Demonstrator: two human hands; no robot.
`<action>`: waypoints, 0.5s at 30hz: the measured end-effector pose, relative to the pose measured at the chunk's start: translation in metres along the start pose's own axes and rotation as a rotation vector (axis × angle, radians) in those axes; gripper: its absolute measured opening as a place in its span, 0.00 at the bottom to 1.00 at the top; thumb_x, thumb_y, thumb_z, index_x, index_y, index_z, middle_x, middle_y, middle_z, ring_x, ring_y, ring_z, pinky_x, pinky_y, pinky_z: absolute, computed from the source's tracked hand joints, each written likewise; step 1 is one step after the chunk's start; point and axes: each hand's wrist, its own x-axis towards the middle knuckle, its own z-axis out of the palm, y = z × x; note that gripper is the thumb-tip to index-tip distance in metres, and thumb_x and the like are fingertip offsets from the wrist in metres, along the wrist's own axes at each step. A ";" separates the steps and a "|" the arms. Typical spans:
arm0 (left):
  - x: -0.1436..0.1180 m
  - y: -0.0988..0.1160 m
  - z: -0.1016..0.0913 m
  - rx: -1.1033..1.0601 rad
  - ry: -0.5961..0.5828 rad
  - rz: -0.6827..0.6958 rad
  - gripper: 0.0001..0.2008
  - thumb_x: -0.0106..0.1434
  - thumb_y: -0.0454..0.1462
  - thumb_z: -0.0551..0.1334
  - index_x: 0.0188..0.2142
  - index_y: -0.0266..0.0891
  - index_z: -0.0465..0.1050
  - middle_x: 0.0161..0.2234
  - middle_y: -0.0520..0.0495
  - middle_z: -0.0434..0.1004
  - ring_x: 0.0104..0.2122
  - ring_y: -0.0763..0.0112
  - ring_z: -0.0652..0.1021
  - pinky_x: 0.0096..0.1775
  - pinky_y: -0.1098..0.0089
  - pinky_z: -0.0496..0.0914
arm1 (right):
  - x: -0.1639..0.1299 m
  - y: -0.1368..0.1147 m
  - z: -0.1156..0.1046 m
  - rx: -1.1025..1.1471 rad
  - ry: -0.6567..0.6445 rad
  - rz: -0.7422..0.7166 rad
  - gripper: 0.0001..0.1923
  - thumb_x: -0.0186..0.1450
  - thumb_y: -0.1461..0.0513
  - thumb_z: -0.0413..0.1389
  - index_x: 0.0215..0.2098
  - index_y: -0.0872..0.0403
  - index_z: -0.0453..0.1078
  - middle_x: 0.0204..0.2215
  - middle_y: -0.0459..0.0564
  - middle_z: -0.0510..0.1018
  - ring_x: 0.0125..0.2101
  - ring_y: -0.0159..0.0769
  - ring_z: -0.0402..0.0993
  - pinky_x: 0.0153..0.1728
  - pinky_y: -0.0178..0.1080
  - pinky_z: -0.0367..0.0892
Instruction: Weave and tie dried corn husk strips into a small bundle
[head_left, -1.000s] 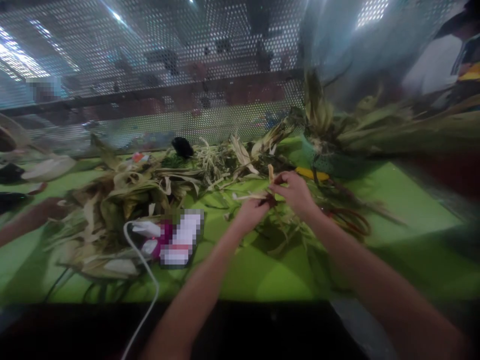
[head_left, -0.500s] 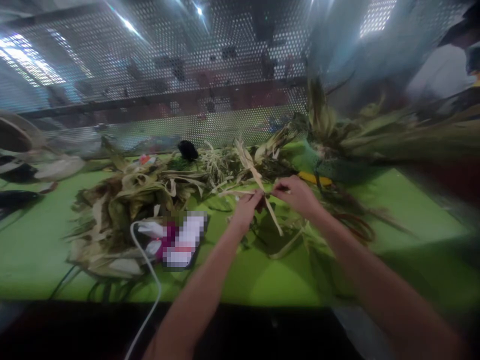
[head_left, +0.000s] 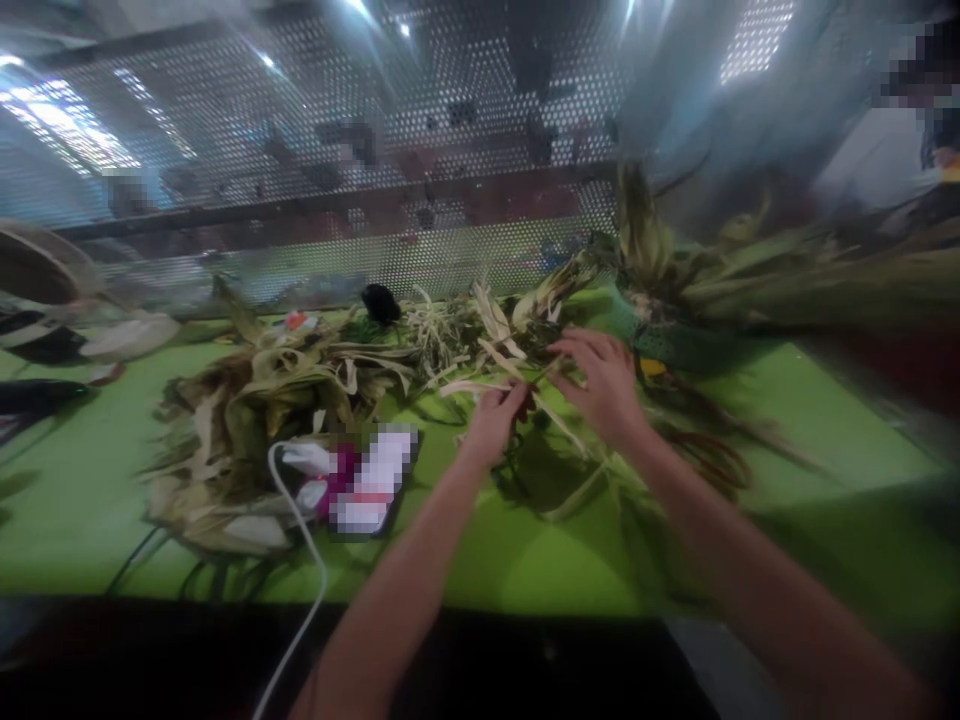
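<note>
My left hand is closed in a pinch on pale dry husk strips above the green tabletop. One strip sticks out to the left of the fingers, and another slants past them down to the right. Just to the right, my right hand has its fingers spread, close to the strips, with nothing visibly gripped. Below the hands, thin green and pale leaf pieces lie on the table in shadow.
A heap of dried husks covers the left side. In front of it lie a phone and a white cable. More husks rise from a green basket at right. Behind stands a perforated metal screen; a person is far right.
My right hand has opened from a pinch, fingers spreading and lifting slightly away from the strips. My left hand keeps its pinch in nearly the same place.
</note>
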 end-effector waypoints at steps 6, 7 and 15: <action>0.001 0.002 -0.002 -0.100 0.109 -0.029 0.13 0.59 0.47 0.63 0.29 0.39 0.72 0.25 0.51 0.74 0.26 0.73 0.73 0.32 0.72 0.66 | -0.006 -0.016 0.005 0.057 -0.179 0.026 0.11 0.64 0.56 0.58 0.27 0.52 0.72 0.28 0.48 0.77 0.34 0.39 0.68 0.38 0.40 0.58; 0.001 0.002 -0.002 -0.122 0.112 -0.040 0.13 0.58 0.47 0.64 0.30 0.40 0.73 0.25 0.51 0.74 0.25 0.73 0.73 0.31 0.72 0.66 | -0.008 -0.016 0.008 0.083 -0.231 0.034 0.11 0.64 0.56 0.58 0.26 0.52 0.72 0.26 0.48 0.77 0.32 0.38 0.68 0.35 0.39 0.57; 0.001 0.014 -0.004 -0.508 0.107 -0.157 0.13 0.52 0.42 0.70 0.29 0.36 0.72 0.23 0.52 0.73 0.21 0.78 0.71 0.24 0.75 0.64 | -0.010 -0.006 0.023 0.367 -0.325 0.176 0.08 0.62 0.57 0.59 0.29 0.53 0.73 0.27 0.47 0.77 0.32 0.37 0.70 0.34 0.37 0.61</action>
